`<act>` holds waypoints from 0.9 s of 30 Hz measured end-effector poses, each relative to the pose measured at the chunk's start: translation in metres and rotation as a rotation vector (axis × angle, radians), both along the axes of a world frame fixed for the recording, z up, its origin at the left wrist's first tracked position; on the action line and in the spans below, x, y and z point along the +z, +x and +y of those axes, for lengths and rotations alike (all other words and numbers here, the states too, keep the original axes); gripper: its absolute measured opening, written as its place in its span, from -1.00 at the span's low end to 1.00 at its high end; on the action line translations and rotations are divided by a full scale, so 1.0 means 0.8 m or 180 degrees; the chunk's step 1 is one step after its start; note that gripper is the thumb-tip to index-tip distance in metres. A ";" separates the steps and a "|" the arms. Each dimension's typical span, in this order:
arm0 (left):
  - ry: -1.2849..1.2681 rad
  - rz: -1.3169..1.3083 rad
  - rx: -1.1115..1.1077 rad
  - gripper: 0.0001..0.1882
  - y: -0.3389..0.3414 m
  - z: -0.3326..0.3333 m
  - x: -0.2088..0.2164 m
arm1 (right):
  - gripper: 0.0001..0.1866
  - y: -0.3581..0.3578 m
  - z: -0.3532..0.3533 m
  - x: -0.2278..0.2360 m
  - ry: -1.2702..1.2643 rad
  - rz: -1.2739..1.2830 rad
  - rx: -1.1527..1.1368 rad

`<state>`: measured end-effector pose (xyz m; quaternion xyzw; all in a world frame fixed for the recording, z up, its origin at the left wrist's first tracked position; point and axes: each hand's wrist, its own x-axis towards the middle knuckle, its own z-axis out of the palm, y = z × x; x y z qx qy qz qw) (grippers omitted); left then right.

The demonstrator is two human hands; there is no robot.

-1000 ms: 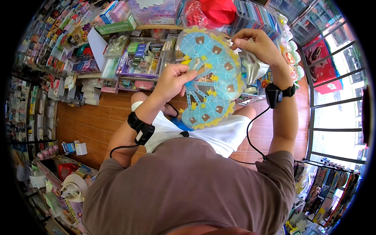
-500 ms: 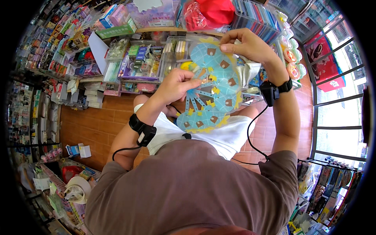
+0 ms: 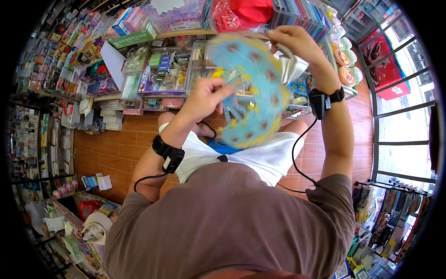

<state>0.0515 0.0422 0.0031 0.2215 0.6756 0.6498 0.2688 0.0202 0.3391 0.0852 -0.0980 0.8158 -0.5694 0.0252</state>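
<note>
My left hand (image 3: pixel 204 97) is closed around the narrow base of a folding fan (image 3: pixel 267 100). The fan is spread wide into a broad arc and smeared by motion; it is light blue with brown bear faces, yellow edges and blue ribs. Up at the fan's far right side, my right hand (image 3: pixel 297 44) has its fingers bent and closed on a greyish-white cloth (image 3: pixel 293 69), which hangs down below them. The fingers now look apart from the fan's rim, though blur makes this hard to judge.
Ahead stands a display with clear bins of small boxed goods (image 3: pixel 165 69), a red plastic-wrapped bundle (image 3: pixel 241 16) and upright thin packets (image 3: pixel 297 16). Crowded shelves (image 3: pixel 60 56) line the left. Glass panes (image 3: pixel 402 125) run along the right. Small boxes (image 3: pixel 97 181) lie on the tiled floor.
The fan has swung and blurred, its arc shifting slightly left and up. My right hand's thumb and fingers have come off the fan's edge and moved up a little, with the cloth still hanging there.
</note>
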 end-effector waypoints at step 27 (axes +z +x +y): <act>0.0031 0.1133 0.0613 -0.84 0.011 0.022 -0.028 | -0.61 0.067 -0.120 -0.119 -0.1618 -0.0045 -0.0523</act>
